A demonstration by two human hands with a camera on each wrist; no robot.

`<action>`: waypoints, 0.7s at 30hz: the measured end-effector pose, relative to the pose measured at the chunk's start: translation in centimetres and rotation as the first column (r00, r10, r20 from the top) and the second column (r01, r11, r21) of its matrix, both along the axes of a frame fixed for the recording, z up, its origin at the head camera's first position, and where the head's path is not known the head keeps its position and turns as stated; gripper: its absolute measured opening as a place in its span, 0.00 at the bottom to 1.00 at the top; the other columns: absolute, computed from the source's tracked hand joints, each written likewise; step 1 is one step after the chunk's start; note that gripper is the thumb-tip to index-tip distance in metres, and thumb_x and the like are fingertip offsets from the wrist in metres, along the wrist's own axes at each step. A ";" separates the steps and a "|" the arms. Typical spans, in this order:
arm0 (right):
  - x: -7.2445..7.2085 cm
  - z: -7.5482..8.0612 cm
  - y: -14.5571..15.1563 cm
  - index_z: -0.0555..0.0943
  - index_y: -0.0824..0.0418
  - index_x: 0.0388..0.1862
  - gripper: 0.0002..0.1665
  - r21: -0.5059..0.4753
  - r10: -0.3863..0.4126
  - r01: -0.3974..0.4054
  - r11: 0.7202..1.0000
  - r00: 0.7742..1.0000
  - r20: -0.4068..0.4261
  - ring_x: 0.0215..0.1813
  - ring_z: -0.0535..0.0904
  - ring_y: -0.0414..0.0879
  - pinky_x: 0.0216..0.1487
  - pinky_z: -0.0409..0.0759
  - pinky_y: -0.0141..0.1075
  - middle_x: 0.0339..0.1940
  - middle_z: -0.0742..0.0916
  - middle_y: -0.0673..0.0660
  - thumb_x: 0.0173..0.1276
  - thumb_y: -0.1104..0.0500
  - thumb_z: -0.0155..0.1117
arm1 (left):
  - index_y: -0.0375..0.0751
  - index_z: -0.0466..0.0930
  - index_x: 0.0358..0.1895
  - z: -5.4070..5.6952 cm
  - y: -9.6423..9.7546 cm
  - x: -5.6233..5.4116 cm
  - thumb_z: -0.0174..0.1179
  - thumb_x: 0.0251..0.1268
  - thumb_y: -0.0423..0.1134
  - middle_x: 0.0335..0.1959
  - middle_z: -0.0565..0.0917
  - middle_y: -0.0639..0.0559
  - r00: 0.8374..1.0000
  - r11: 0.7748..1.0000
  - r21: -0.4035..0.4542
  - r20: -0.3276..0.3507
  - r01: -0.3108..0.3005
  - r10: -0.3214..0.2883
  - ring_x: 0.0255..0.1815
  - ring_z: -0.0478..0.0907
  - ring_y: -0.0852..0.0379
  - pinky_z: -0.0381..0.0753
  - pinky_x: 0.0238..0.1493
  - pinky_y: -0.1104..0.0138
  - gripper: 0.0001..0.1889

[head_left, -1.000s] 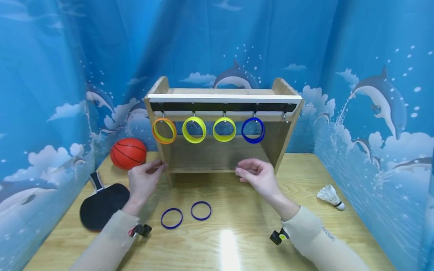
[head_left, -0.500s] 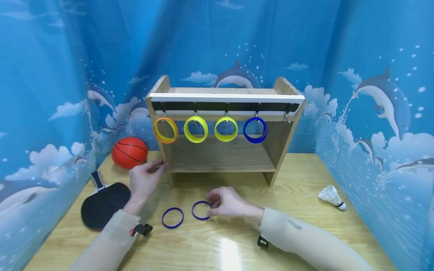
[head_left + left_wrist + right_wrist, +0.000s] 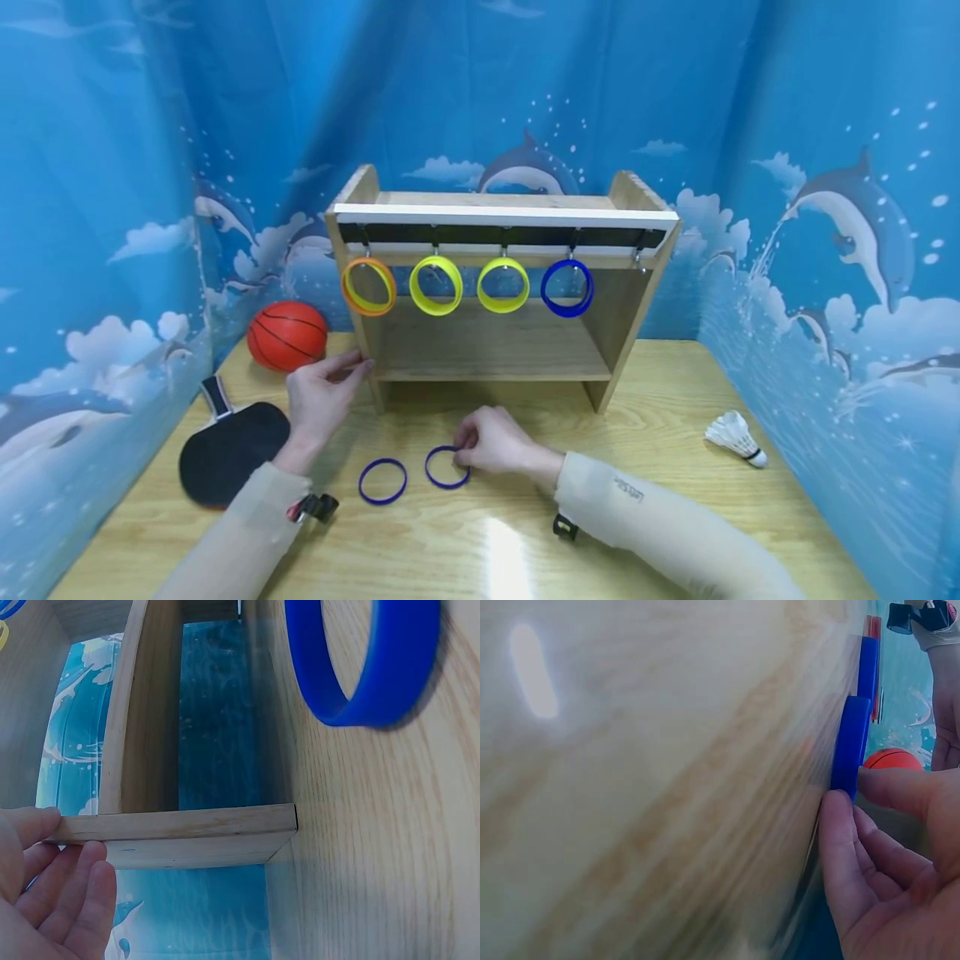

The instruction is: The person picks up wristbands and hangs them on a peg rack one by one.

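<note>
My left hand [image 3: 321, 402] grips the left side panel of the wooden shelf [image 3: 491, 342]; in the left wrist view the thumb lies on one side of the panel's edge, the fingers on the other. On the table, my right hand [image 3: 493, 440] pinches the right rim of a blue wristband [image 3: 429, 468] lying flat. Seen by the right wrist camera, thumb and fingertips meet the end of that wristband. A second blue wristband [image 3: 362, 482] lies to its left. From the shelf's hooks hang an orange-and-yellow wristband [image 3: 367, 311], two yellow wristbands [image 3: 437, 309] and a dark blue wristband [image 3: 567, 312].
The rightmost hook [image 3: 641, 257] carries no band. Left of the shelf are a red mini basketball [image 3: 287, 336] and a black table tennis paddle [image 3: 235, 454]. A shuttlecock [image 3: 737, 438] lies at the right. Dolphin-print curtains [image 3: 480, 92] enclose the table.
My right hand has come down and left from before the shelf to the nearer-right blue wristband and closed its fingers on it. The left hand stays on the shelf's side panel.
</note>
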State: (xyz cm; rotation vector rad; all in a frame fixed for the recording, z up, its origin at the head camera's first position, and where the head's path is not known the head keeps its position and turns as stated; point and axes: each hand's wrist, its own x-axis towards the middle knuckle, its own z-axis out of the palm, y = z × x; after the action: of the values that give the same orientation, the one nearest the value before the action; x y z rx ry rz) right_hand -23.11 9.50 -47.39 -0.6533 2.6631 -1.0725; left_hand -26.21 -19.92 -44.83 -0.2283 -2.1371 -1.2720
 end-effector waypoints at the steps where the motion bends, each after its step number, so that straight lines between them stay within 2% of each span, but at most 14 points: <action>1: -0.2 -0.4 0.1 0.93 0.60 0.35 0.07 -0.003 0.003 -0.003 1.000 1.000 -0.007 0.28 0.86 0.37 0.33 0.87 0.29 0.29 0.94 0.52 0.61 0.64 0.85 | 0.33 0.96 0.50 0.0 0.0 0.0 0.81 0.65 0.30 0.42 0.96 0.34 1.000 1.000 0.001 0.000 0.001 -0.001 0.32 0.80 0.92 0.79 0.35 0.88 0.12; 6: -3.0 -5.2 0.8 0.91 0.45 0.28 0.07 0.020 0.025 -0.024 1.000 0.997 -0.070 0.23 0.84 0.31 0.29 0.85 0.26 0.22 0.90 0.37 0.62 0.57 0.83 | 0.32 0.96 0.50 0.1 0.1 0.0 0.81 0.65 0.29 0.43 0.96 0.34 1.000 1.000 0.009 0.005 0.007 -0.007 0.33 0.80 0.92 0.79 0.37 0.89 0.12; 8: -3.6 -6.4 1.0 0.91 0.42 0.28 0.08 0.028 0.030 -0.028 0.999 0.996 -0.082 0.23 0.82 0.28 0.28 0.83 0.24 0.22 0.89 0.34 0.63 0.56 0.82 | 0.32 0.96 0.50 0.0 0.1 0.0 0.81 0.65 0.29 0.43 0.96 0.33 1.000 1.000 0.008 0.005 0.006 -0.006 0.33 0.80 0.92 0.79 0.37 0.89 0.12; 11: -2.6 -4.5 0.8 0.91 0.48 0.30 0.07 0.001 0.026 -0.026 1.000 0.997 -0.070 0.24 0.85 0.33 0.28 0.85 0.27 0.24 0.92 0.40 0.63 0.59 0.82 | 0.32 0.96 0.50 0.0 0.1 0.0 0.81 0.65 0.29 0.43 0.96 0.33 1.000 1.000 0.003 -0.001 0.004 -0.004 0.33 0.80 0.92 0.79 0.36 0.89 0.12; 15: -0.1 -0.4 0.3 0.91 0.58 0.32 0.05 -0.080 0.005 -0.004 0.997 1.000 0.012 0.23 0.88 0.42 0.25 0.85 0.29 0.26 0.94 0.53 0.64 0.65 0.81 | 0.32 0.96 0.50 0.0 0.1 0.0 0.81 0.64 0.29 0.43 0.96 0.34 1.000 1.000 -0.008 -0.009 -0.003 0.003 0.33 0.80 0.92 0.79 0.36 0.89 0.12; 18: 0.8 0.8 0.2 0.90 0.60 0.32 0.05 -0.096 -0.006 0.009 0.995 0.999 0.036 0.22 0.86 0.39 0.23 0.83 0.27 0.27 0.94 0.55 0.66 0.67 0.80 | 0.32 0.96 0.50 0.1 0.0 0.1 0.81 0.64 0.29 0.43 0.96 0.34 1.000 1.000 -0.011 -0.007 -0.002 0.002 0.33 0.80 0.93 0.79 0.36 0.89 0.12; 21: 1.2 1.2 0.4 0.90 0.61 0.33 0.05 -0.102 0.001 0.003 0.995 0.999 0.041 0.22 0.83 0.35 0.24 0.82 0.26 0.27 0.94 0.54 0.65 0.67 0.81 | 0.32 0.96 0.50 0.1 0.0 0.1 0.81 0.65 0.29 0.43 0.96 0.34 1.000 1.000 -0.010 -0.004 0.001 -0.001 0.33 0.80 0.92 0.79 0.36 0.89 0.12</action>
State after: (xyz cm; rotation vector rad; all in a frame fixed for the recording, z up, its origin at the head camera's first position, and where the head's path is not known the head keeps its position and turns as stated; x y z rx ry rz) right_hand -21.94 9.89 -46.23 -0.6414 2.5881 -1.2151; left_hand -26.13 -19.89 -44.69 -0.2359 -2.1410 -1.2606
